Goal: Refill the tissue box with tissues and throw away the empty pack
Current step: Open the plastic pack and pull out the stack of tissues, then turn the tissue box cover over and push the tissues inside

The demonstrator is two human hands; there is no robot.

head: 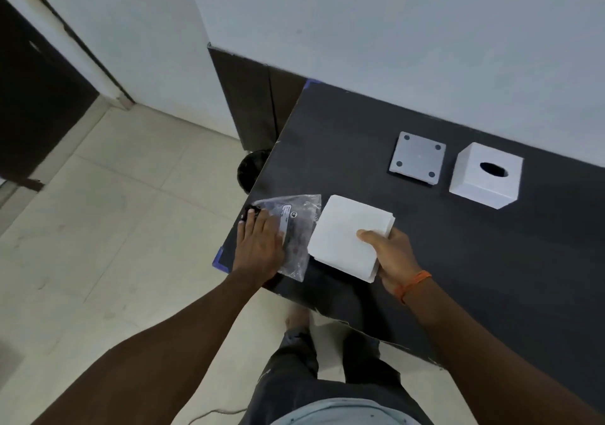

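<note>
A white stack of tissues (347, 233) lies at the near left part of the dark table (491, 261). My right hand (391, 257) grips the stack's near right corner, thumb on top. Left of the stack lies the empty clear plastic pack (299, 225), flattened near the table's left edge. My left hand (258, 248) rests flat on the pack, fingers together. Further back on the right stands the white cube tissue box (486, 175) with an oval slot on top. Its grey base plate (417, 157) lies upside down beside it, to the left.
A dark round bin (250, 169) stands on the tiled floor just past the table's left edge, partly hidden by the table. A wall runs behind the table. My legs show below the table's near edge.
</note>
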